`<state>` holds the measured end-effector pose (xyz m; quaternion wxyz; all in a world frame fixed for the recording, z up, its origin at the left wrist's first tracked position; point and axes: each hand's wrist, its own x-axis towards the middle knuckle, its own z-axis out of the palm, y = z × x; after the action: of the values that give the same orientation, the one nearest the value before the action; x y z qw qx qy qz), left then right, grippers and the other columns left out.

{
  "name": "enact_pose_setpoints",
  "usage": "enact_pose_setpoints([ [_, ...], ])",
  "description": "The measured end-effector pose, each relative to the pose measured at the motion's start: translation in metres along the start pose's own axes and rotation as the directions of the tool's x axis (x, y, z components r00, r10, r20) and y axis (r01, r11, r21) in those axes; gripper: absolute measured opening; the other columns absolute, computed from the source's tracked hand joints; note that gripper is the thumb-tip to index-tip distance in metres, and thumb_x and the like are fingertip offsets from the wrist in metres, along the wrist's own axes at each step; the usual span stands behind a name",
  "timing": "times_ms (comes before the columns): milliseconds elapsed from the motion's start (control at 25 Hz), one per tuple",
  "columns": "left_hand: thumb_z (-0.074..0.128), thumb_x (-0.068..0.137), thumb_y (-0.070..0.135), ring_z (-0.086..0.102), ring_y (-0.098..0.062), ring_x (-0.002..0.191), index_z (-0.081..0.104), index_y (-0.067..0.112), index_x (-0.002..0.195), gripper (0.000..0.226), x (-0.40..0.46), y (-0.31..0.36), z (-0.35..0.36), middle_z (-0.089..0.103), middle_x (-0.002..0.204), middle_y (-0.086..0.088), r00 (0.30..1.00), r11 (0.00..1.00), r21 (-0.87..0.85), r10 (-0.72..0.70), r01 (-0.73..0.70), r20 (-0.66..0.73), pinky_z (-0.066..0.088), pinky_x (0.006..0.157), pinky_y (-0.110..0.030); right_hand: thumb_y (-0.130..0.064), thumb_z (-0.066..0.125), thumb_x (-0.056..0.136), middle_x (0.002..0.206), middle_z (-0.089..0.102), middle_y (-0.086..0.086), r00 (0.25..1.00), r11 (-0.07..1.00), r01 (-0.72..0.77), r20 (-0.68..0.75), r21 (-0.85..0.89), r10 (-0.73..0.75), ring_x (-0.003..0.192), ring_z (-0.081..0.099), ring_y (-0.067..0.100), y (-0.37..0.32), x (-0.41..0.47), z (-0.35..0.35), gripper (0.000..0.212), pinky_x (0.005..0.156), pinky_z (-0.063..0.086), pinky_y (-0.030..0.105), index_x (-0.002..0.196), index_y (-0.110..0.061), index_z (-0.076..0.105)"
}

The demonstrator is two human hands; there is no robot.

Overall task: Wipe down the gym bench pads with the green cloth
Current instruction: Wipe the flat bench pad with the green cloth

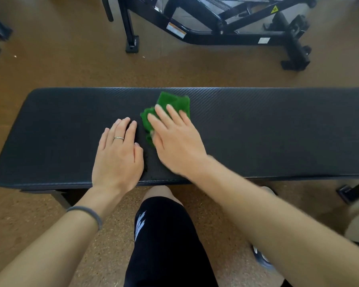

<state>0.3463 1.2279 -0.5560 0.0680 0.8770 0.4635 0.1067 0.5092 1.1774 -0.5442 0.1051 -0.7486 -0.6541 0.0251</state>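
A knee in black shorts (164, 235) sits below the pad's (267, 129) near edge. Left hand (118, 154) rests flat, fingers straight. Right hand (176, 141) presses the cloth (174, 100) mid-pad with straight fingers, toward the far edge.

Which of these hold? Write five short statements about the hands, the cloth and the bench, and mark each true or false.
1. The right hand presses the green cloth flat on the bench pad. True.
2. The left hand grips the cloth. False: it rests flat on the bare pad beside it.
3. The left hand wears a ring. True.
4. The cloth lies on the floor. False: it lies on the pad.
5. Another black machine stands behind the bench. True.
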Motion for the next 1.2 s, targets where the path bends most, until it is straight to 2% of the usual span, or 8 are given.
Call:
enact_pose_setpoints([
  [200, 0.023, 0.103, 0.029, 0.027, -0.025, 0.155, 0.039, 0.007, 0.156, 0.060, -0.001, -0.001, 0.000, 0.037, 0.163, -0.010, 1.000, 1.000, -0.013, 0.005, -0.005, -0.004, 0.019, 0.129, -0.048, -0.037, 0.030, 0.107, 0.169, 0.029, 0.000, 0.999, 0.998, 0.025, 0.045, 0.061, -0.027, 0.158, 0.019, 0.023, -0.012, -0.084, -0.007, 0.053, 0.130, 0.012, 0.044, 0.159, -0.026, 0.039],
  [320, 0.023, 0.103, 0.030, 0.027, -0.024, 0.155, 0.039, 0.007, 0.156, 0.060, 0.002, -0.002, 0.001, 0.036, 0.164, -0.010, 1.000, 1.000, -0.014, 0.000, 0.000, -0.001, 0.018, 0.129, -0.047, -0.041, 0.028, 0.108, 0.168, 0.032, 0.003, 1.000, 1.000, 0.001, 0.009, 0.016, -0.002, 0.157, 0.023, 0.025, 0.003, -0.024, -0.001, 0.053, 0.129, 0.014, 0.045, 0.157, -0.027, 0.042],
  [440, 0.022, 0.102, 0.030, 0.027, -0.023, 0.155, 0.038, 0.008, 0.157, 0.061, 0.003, -0.003, 0.002, 0.036, 0.164, -0.009, 1.000, 1.000, 0.000, 0.001, -0.001, -0.002, 0.018, 0.129, -0.046, -0.041, 0.025, 0.110, 0.171, 0.025, 0.004, 0.990, 0.991, -0.135, 0.026, 0.000, 0.135, 0.159, 0.016, 0.027, 0.011, 0.043, 0.006, 0.053, 0.129, 0.009, 0.047, 0.160, -0.027, 0.036],
  [520, 0.022, 0.102, 0.030, 0.028, -0.023, 0.155, 0.039, 0.009, 0.156, 0.061, 0.004, -0.002, 0.002, 0.037, 0.163, -0.008, 1.000, 1.000, 0.004, 0.001, -0.001, -0.005, 0.018, 0.129, -0.046, -0.039, 0.026, 0.109, 0.170, 0.026, 0.006, 0.988, 0.988, -0.157, -0.001, -0.001, 0.157, 0.158, 0.017, 0.030, 0.005, 0.046, 0.010, 0.053, 0.128, 0.010, 0.048, 0.159, -0.025, 0.037],
  [720, 0.023, 0.101, 0.028, 0.026, -0.024, 0.155, 0.040, 0.006, 0.155, 0.061, 0.002, 0.002, 0.001, 0.037, 0.164, -0.010, 1.000, 0.999, -0.026, -0.026, 0.026, 0.008, 0.017, 0.129, -0.046, -0.036, 0.032, 0.108, 0.165, 0.038, 0.007, 0.999, 0.999, 0.026, -0.023, 0.043, -0.025, 0.155, 0.027, 0.031, -0.020, -0.026, 0.011, 0.051, 0.126, 0.018, 0.050, 0.154, -0.021, 0.045],
  [960, 0.018, 0.102, 0.032, 0.022, -0.018, 0.156, 0.035, 0.008, 0.159, 0.064, 0.004, 0.002, -0.003, 0.032, 0.167, -0.006, 0.998, 0.998, -0.017, -0.051, 0.052, 0.036, 0.012, 0.130, -0.040, -0.040, 0.031, 0.109, 0.164, 0.038, 0.004, 0.996, 0.996, 0.086, 0.009, 0.024, -0.086, 0.154, 0.029, 0.029, 0.003, 0.068, 0.016, 0.050, 0.126, 0.017, 0.048, 0.155, -0.025, 0.046],
  [1080, 0.018, 0.101, 0.032, 0.020, -0.016, 0.157, 0.034, 0.010, 0.160, 0.064, 0.003, 0.000, -0.004, 0.029, 0.168, -0.002, 0.997, 0.998, -0.008, -0.059, 0.059, 0.050, 0.009, 0.130, -0.036, -0.043, 0.027, 0.106, 0.159, 0.044, 0.005, 0.993, 0.994, 0.110, 0.044, -0.017, -0.109, 0.146, 0.038, 0.030, 0.032, 0.098, 0.015, 0.054, 0.121, 0.025, 0.046, 0.152, -0.025, 0.048],
  [1200, 0.019, 0.101, 0.031, 0.021, -0.015, 0.157, 0.034, 0.010, 0.160, 0.064, 0.000, 0.002, -0.004, 0.030, 0.168, -0.001, 0.995, 0.997, 0.011, -0.076, 0.076, 0.056, 0.011, 0.130, -0.037, -0.045, 0.023, 0.105, 0.149, 0.051, 0.007, 0.999, 0.995, 0.037, -0.013, -0.090, -0.039, 0.133, 0.046, 0.032, 0.117, 0.072, -0.005, 0.057, 0.113, 0.032, 0.046, 0.149, -0.020, 0.049],
])
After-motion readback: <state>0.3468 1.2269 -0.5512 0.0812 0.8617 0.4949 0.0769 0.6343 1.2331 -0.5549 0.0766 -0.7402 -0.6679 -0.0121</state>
